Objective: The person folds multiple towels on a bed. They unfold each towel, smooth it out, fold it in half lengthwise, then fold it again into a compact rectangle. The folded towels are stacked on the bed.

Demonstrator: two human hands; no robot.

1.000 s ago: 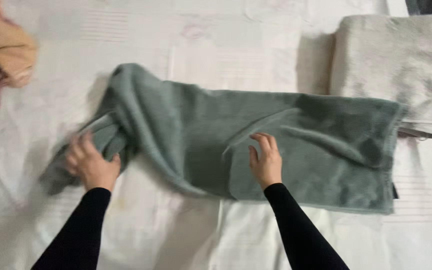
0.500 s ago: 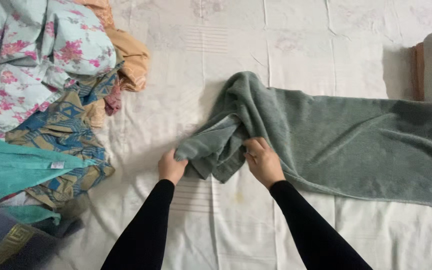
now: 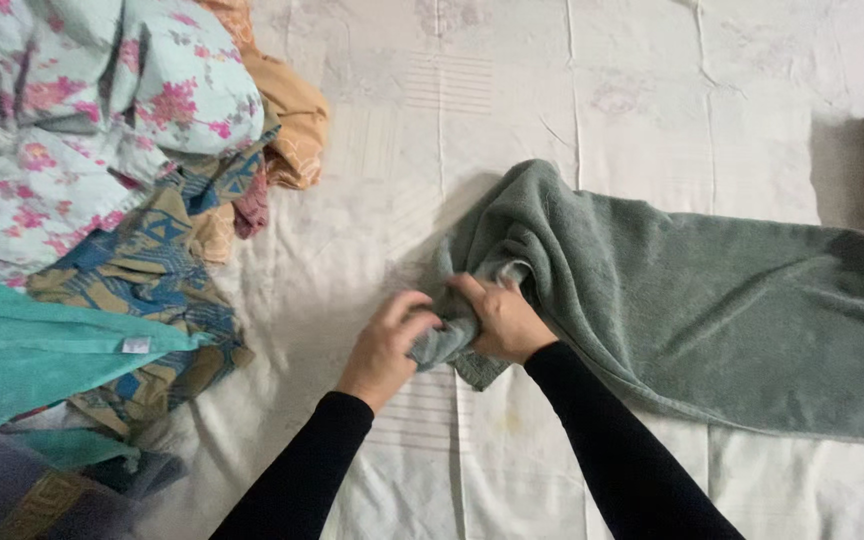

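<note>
White sheet [image 3: 572,110]; one grey-green towel [image 3: 712,310]; two hands.

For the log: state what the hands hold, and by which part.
Both hands, left and right, grip the grey-green towel at its bunched left end.

Soft, even light falls on the white bedsheet [image 3: 652,90], bright without glare. Faint shadows lie left of the grey-green towel [image 3: 732,310] and under the clothes pile [image 3: 102,150]. The bottom-left corner is dark and blurred; the rest is fairly sharp.
</note>
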